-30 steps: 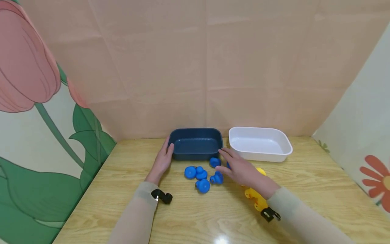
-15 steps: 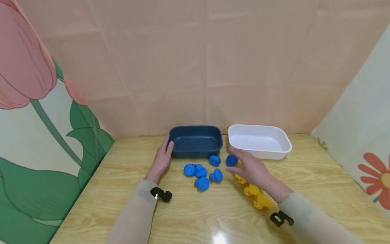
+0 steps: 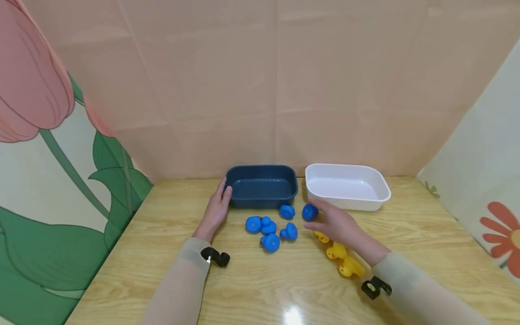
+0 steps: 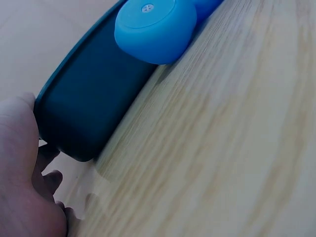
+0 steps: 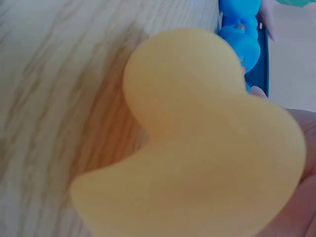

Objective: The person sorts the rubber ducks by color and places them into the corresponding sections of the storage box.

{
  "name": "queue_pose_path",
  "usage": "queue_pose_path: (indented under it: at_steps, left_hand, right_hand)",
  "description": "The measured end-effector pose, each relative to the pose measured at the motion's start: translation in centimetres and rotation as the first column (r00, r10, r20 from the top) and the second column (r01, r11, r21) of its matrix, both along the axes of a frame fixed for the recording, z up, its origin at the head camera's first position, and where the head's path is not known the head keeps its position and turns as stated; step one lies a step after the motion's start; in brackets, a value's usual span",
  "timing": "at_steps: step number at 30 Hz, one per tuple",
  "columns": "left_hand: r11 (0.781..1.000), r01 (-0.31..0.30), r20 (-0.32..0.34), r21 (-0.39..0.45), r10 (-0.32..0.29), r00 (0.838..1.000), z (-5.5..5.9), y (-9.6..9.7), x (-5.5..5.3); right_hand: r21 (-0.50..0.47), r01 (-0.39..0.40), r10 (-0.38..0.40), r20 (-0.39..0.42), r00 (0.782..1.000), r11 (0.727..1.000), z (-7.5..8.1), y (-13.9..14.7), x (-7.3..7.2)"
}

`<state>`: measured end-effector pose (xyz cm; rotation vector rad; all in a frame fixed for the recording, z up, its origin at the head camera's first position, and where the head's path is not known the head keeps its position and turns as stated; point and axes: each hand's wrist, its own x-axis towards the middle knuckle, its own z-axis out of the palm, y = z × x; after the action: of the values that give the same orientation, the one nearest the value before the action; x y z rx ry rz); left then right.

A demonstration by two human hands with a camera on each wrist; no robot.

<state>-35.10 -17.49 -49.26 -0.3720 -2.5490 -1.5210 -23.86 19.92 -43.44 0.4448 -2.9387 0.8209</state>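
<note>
My left hand rests against the left end of the dark blue tray, its thumb at the tray's near corner; in the left wrist view, the thumb touches the rim. My right hand has its thumb and fingers spread around a blue rubber duck in front of the white tray. Several more blue rubber ducks lie in front of the dark tray. Yellow rubber ducks lie in a slanting row beneath my right wrist; one yellow duck fills much of the right wrist view.
Both trays stand side by side at the back of the wooden table, close to a pinkish cloth backdrop. Printed panels with a tulip and a red flower flank the table.
My right hand has moved right, from beside the dark tray's near right corner to around the blue duck before the white tray. My left hand keeps its place at the dark tray.
</note>
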Motion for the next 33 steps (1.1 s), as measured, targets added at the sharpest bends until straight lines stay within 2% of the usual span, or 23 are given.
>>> queue_pose_path:
  at_steps: [2, 10, 22, 27, 29, 33]
  left_hand:
    - [1.000, -0.001, -0.012, 0.001, 0.001, 1.000, -0.1, -0.1, -0.1]
    - [1.000, -0.018, 0.030, -0.003, 0.018, 0.999, 0.4, -0.1, 0.3]
    - [1.000, -0.023, 0.019, -0.020, 0.023, 1.000, 0.3, 0.2, 0.1]
    - [1.000, -0.016, 0.011, -0.001, 0.016, 1.000, 0.3, 0.2, 0.1]
    - [1.000, -0.015, -0.011, -0.006, 0.015, 1.000, -0.4, 0.1, -0.4]
    - [1.000, -0.015, -0.010, -0.004, 0.015, 1.000, -0.5, 0.1, -0.4]
  right_hand:
    - [-0.005, 0.009, -0.009, 0.016, 1.000, 1.000, -0.1, 0.0, -0.1]
    - [0.011, 0.017, -0.018, 0.026, 1.000, 1.000, -0.4, -0.2, -1.0]
    - [0.025, 0.035, -0.036, 0.038, 0.999, 0.999, -0.8, -0.4, -2.3]
    - [0.043, 0.054, -0.055, 0.032, 0.998, 0.998, -0.9, -0.5, -2.6]
    - [0.050, 0.059, -0.061, 0.025, 0.998, 0.997, -1.0, -0.5, -2.7]
    - [0.059, 0.066, -0.067, 0.014, 0.998, 0.996, -1.0, -0.6, -2.7]
